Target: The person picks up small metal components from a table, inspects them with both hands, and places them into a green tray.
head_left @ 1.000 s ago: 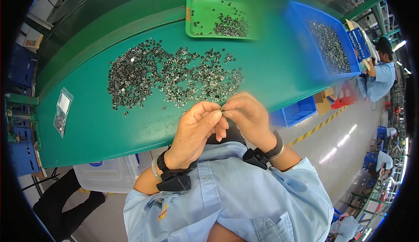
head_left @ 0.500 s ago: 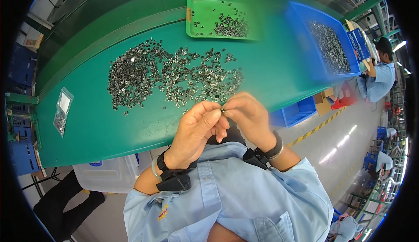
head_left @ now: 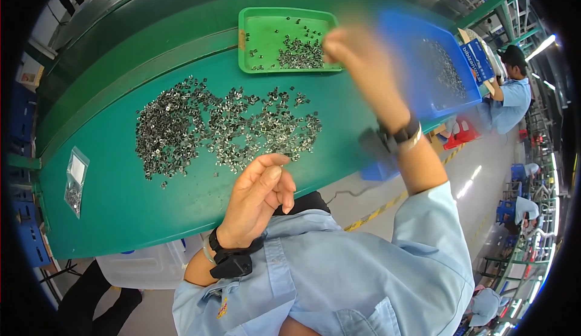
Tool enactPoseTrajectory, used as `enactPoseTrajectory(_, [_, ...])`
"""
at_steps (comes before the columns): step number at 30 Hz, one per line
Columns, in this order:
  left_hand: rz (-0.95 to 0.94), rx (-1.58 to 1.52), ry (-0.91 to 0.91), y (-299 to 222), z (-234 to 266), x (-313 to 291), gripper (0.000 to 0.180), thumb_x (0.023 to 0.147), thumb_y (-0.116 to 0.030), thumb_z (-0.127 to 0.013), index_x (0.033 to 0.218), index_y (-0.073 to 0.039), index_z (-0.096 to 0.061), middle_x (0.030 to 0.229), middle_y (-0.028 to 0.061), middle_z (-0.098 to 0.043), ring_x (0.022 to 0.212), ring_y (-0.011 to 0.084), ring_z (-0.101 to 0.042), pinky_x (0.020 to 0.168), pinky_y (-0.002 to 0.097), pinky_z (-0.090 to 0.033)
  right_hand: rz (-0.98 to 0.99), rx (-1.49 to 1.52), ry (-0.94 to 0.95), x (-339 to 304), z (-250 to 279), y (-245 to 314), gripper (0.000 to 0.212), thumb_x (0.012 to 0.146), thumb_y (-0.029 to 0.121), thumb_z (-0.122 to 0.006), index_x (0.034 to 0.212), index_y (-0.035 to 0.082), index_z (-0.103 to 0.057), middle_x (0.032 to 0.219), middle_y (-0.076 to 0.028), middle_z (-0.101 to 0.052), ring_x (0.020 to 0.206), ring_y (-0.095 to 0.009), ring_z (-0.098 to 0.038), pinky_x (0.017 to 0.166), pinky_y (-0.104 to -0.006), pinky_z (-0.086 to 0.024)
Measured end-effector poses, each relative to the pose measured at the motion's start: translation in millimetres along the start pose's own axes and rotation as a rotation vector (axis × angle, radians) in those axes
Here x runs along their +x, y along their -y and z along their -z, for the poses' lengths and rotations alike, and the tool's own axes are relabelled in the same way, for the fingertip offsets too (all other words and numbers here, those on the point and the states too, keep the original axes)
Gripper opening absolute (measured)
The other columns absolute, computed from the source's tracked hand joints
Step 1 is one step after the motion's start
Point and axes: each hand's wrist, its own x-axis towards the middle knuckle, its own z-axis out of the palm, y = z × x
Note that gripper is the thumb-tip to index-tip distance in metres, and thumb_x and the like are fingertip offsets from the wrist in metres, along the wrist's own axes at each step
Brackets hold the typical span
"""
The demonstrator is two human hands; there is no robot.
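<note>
My left hand point(head_left: 257, 194) is at the table's near edge, thumb and forefinger pinched together and the other fingers curled. Whatever small thing it may hold is too small to make out. Stretched forward, my right hand point(head_left: 357, 54) is smeared by motion at the right end of the green tray point(head_left: 244, 51); its fingers cannot be read clearly. Small dark metal parts point(head_left: 305, 57) lie scattered in that tray. Just beyond my left hand, a wide spread of small metal parts point(head_left: 172, 127) covers the green tabletop, with a denser heap on its left side.
At the right stands a blue bin point(head_left: 423, 103) with many small parts. A clear bag of parts point(head_left: 75, 181) lies on the left of the table. Below the edge is a translucent plastic box point(head_left: 142, 269). A co-worker in light blue point(head_left: 511, 100) stands beyond the bin.
My right hand has parted from my left and swung forward and right to the green tray. My left hand keeps its pinch near the table edge. The whole view has shifted slightly.
</note>
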Motion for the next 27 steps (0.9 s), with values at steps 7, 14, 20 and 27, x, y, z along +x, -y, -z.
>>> enactPoseTrajectory(7, [0.006, -0.007, 0.066, 1, 8, 0, 0.022, 0.097, -0.014, -0.043, 0.113, -0.001, -0.047, 0.082, 0.0104, -0.057, 0.06, 0.0153, -0.054, 0.053, 0.0289, -0.047, 0.097, -0.241, 0.02, 19, 13, -36, 0.019, 0.087, 0.016, -0.061, 0.1, 0.002, -0.06, 0.088, -0.004, -0.064, 0.08, -0.011, -0.058, 0.07, -0.0258, -0.047])
enactPoseTrajectory(14, [0.02, 0.019, 0.106, 2, 8, 1, 0.021, 0.097, -0.015, -0.044, 0.113, -0.002, -0.047, 0.081, 0.0105, -0.057, 0.06, 0.0155, -0.054, 0.055, 0.0296, -0.047, 0.0, -0.527, 0.331, -23, 1, -53, 0.016, 0.082, 0.013, -0.066, 0.093, 0.003, -0.061, 0.088, -0.005, -0.059, 0.077, -0.015, -0.059, 0.069, -0.0285, -0.048])
enactPoseTrajectory(20, [-0.002, 0.04, 0.081, 3, 8, 0, 0.021, 0.097, -0.015, -0.044, 0.112, -0.002, -0.048, 0.08, 0.0106, -0.057, 0.06, 0.0152, -0.054, 0.056, 0.0289, -0.047, 0.08, -0.637, 0.356, -26, -2, -45, 0.014, 0.077, 0.009, -0.067, 0.088, 0.002, -0.06, 0.086, -0.009, -0.057, 0.076, -0.021, -0.059, 0.069, -0.0317, -0.048])
enactPoseTrajectory(27, [-0.029, 0.166, -0.042, -1, -11, 6, 0.021, 0.096, -0.017, -0.047, 0.111, -0.001, -0.048, 0.082, 0.0098, -0.058, 0.062, 0.0144, -0.055, 0.056, 0.0274, -0.047, 0.386, -0.557, 0.377, -64, -14, -1, 0.016, 0.072, 0.007, -0.07, 0.085, 0.005, -0.06, 0.086, -0.007, -0.059, 0.076, -0.024, -0.059, 0.069, -0.0338, -0.047])
